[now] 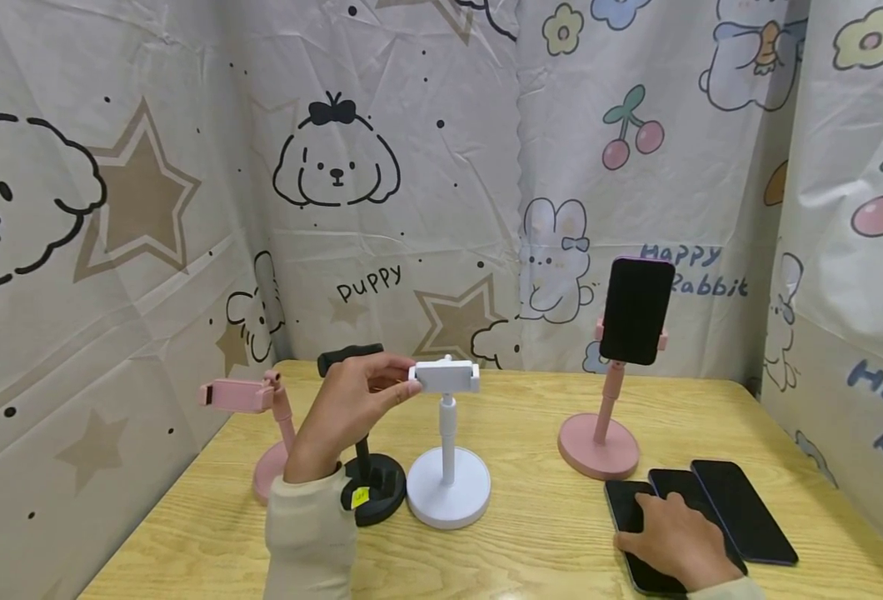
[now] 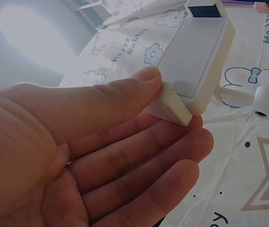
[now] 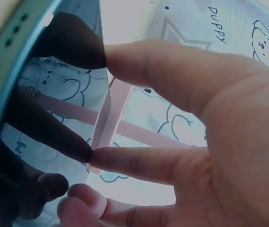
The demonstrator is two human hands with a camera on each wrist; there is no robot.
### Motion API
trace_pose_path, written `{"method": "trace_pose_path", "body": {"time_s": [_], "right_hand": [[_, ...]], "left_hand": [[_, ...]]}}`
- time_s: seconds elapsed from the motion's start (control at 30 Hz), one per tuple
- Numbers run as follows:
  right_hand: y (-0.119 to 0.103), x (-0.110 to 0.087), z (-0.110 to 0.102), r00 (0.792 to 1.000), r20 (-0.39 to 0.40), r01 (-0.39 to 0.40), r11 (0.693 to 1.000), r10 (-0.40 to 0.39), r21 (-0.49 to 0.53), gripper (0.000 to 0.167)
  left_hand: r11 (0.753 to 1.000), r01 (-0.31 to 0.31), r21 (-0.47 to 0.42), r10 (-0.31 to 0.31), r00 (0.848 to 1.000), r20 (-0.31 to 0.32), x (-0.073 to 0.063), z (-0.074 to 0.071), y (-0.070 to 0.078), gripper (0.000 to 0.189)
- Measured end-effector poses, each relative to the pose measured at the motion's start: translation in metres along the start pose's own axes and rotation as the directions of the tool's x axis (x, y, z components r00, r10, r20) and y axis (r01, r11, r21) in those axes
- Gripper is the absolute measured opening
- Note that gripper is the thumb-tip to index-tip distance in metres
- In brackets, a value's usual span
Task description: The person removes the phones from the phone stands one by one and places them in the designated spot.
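Note:
My left hand (image 1: pixel 347 408) pinches the left end of the clamp on a white phone stand (image 1: pixel 449 492), which stands upright on the table. In the left wrist view the thumb lies on top of that white clamp (image 2: pixel 195 56), with the fingers beneath and behind it. Over at the right, my right hand (image 1: pixel 674 537) rests on the leftmost of three dark phones (image 1: pixel 623 504) lying side by side. Close up in the right wrist view, the thumb and a finger touch the glossy phone (image 3: pixel 75 90), whose screen mirrors them.
A pink stand (image 1: pixel 599 446) at the back right holds an upright black phone (image 1: pixel 636 312). Left of the white stand are a black stand (image 1: pixel 385 500), partly hidden by my left arm, and another pink stand (image 1: pixel 235 396). Printed curtains (image 1: pixel 441 208) enclose the wooden table (image 1: pixel 531 533).

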State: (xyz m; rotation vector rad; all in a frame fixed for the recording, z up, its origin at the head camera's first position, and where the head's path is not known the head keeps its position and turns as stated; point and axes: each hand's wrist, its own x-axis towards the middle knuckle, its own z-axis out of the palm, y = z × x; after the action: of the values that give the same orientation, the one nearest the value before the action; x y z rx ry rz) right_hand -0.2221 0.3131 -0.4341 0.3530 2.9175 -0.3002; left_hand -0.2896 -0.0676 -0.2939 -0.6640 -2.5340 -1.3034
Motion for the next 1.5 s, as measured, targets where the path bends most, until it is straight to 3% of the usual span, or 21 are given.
{"method": "trace_pose_path", "body": {"time_s": [0.8,1.5], "right_hand": [[0.016,0.006,-0.005,0.999,0.002,-0.039,0.999,0.039,0.029,0.075],[0.022,0.011,-0.006,0.996,0.018,-0.089,0.996,0.089,-0.005,0.070]], "left_hand": [[1.000,0.008,-0.004,-0.008,1.000,0.000,0.000,0.000,0.001,0.027],[0.999,0.019,0.030,-0.019,1.000,0.004,-0.001,0.000,0.004,0.029]]}}
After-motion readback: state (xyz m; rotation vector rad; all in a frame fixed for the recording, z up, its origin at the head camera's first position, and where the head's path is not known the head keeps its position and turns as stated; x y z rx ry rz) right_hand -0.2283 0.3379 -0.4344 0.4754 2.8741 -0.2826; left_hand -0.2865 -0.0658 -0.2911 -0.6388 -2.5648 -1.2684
